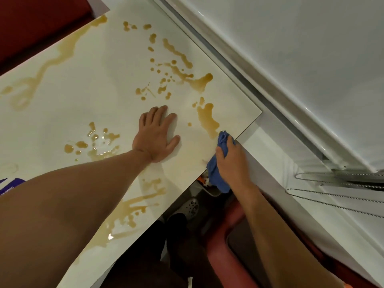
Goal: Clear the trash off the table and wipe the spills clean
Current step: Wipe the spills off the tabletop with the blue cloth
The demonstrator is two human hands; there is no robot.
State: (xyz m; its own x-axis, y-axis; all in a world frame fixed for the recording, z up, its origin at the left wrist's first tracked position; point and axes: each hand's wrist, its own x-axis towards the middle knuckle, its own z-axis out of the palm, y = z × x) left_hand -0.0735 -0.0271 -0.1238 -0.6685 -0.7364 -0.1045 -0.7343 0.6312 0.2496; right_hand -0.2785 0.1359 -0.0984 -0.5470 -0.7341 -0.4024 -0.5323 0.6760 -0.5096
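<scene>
The white table (89,96) is streaked with brown liquid spills. One long puddle (207,118) lies near the table's right edge, others spread across the far side (180,67) and the near side (97,142). My left hand (158,135) lies flat on the tabletop with straight fingers, just left of that puddle. My right hand (230,157) grips a crumpled blue cloth (218,173) at the table's right edge, the cloth's tip touching the puddle's near end. Part of the cloth hangs below the edge.
A purple-and-white package (10,185) peeks out behind my left forearm at the left edge. A white windowsill (280,163) with bead chains (332,196) runs along the right. Below the table edge are a red chair (224,235), a grey clog (190,206) and a bin (207,183).
</scene>
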